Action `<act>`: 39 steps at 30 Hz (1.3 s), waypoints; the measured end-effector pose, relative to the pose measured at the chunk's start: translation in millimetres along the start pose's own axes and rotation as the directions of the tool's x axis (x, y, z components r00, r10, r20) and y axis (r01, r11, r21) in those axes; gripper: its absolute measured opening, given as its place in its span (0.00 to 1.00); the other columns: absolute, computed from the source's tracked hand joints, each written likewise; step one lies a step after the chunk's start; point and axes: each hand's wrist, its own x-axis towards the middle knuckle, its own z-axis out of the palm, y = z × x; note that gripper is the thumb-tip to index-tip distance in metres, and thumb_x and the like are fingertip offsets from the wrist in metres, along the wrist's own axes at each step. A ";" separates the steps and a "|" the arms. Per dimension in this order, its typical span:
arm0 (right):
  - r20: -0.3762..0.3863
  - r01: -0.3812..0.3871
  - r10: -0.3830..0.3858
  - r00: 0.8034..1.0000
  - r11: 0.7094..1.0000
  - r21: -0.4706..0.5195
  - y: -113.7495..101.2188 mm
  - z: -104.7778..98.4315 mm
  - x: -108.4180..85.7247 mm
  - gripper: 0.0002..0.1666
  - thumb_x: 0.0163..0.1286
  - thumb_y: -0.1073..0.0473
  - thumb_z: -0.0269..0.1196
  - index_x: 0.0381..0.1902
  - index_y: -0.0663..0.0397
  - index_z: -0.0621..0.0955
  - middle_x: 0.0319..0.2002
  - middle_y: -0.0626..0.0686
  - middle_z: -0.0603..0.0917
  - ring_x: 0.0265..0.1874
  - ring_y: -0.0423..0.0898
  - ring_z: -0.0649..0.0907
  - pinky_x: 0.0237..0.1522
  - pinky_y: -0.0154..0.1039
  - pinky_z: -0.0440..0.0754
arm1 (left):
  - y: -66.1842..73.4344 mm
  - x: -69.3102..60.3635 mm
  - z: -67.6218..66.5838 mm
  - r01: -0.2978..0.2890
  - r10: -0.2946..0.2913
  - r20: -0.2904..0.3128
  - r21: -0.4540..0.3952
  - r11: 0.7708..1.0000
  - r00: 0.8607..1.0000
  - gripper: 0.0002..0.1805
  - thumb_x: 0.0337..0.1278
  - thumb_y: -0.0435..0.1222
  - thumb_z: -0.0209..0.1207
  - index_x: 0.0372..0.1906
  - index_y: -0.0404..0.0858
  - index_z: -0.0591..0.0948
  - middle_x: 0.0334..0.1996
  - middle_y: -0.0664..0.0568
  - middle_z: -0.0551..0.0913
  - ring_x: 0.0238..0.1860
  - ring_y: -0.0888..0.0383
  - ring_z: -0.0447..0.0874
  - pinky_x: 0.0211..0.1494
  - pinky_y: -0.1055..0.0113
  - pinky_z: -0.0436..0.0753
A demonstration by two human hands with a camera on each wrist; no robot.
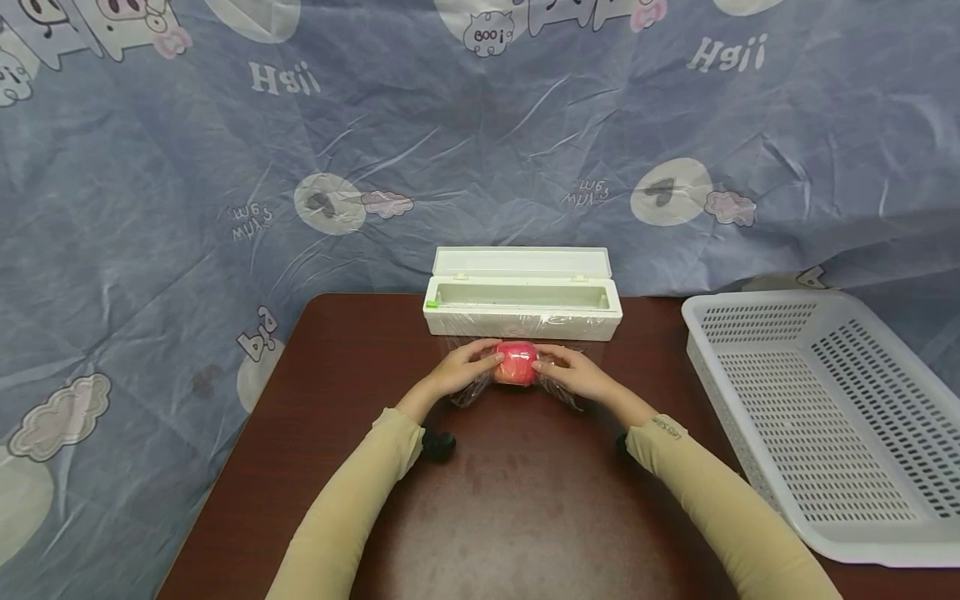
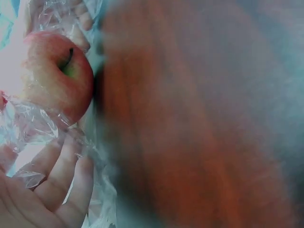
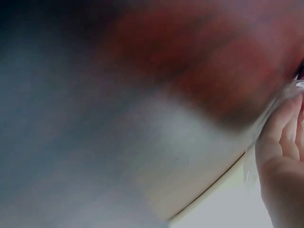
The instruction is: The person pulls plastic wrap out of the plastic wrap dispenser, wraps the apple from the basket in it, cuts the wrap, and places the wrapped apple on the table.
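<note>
A red apple stands near the middle of the table's far half, with clear cling film over it and bunched out at both sides. My left hand holds its left side, thumb in front and fingers behind. From the right, my right hand grips the opposite side in the same way. In the left wrist view the stem end of the apple shows, crumpled film lying between it and the left fingers. The right wrist view catches only the right hand at its edge; the apple is mostly out of frame.
Just behind the apple is a long white cling film box, its lid raised at the back. A white perforated basket sits on the right side of the brown table. Behind hangs a blue printed cloth.
</note>
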 end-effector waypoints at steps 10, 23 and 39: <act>0.006 0.024 -0.025 1.000 0.994 0.106 29.6 -4.4 14.0 0.28 0.68 0.61 0.59 0.64 0.64 0.69 0.54 0.67 0.77 0.50 0.56 0.79 0.46 0.43 0.79 | -2.3 4.8 2.0 -0.161 0.161 -0.173 0.014 0.987 0.972 0.24 0.58 0.45 0.61 0.59 0.42 0.76 0.52 0.53 0.79 0.49 0.58 0.78 0.51 0.62 0.77; -0.086 0.089 -0.090 0.992 0.996 -0.013 24.1 -1.7 10.9 0.31 0.62 0.56 0.66 0.62 0.57 0.73 0.57 0.60 0.76 0.50 0.55 0.80 0.48 0.49 0.78 | 0.7 -1.0 1.9 -0.225 0.240 -0.107 0.134 0.965 0.965 0.37 0.36 0.43 0.75 0.59 0.48 0.76 0.57 0.57 0.76 0.59 0.60 0.71 0.61 0.61 0.69; -0.139 0.086 -0.110 0.984 0.982 -0.171 32.9 -0.4 25.2 0.38 0.57 0.53 0.70 0.63 0.54 0.70 0.58 0.58 0.76 0.57 0.54 0.74 0.57 0.52 0.70 | -3.7 11.0 5.4 -0.213 0.217 -0.171 0.044 0.976 0.961 0.30 0.49 0.35 0.68 0.60 0.38 0.74 0.56 0.46 0.76 0.59 0.52 0.71 0.63 0.57 0.66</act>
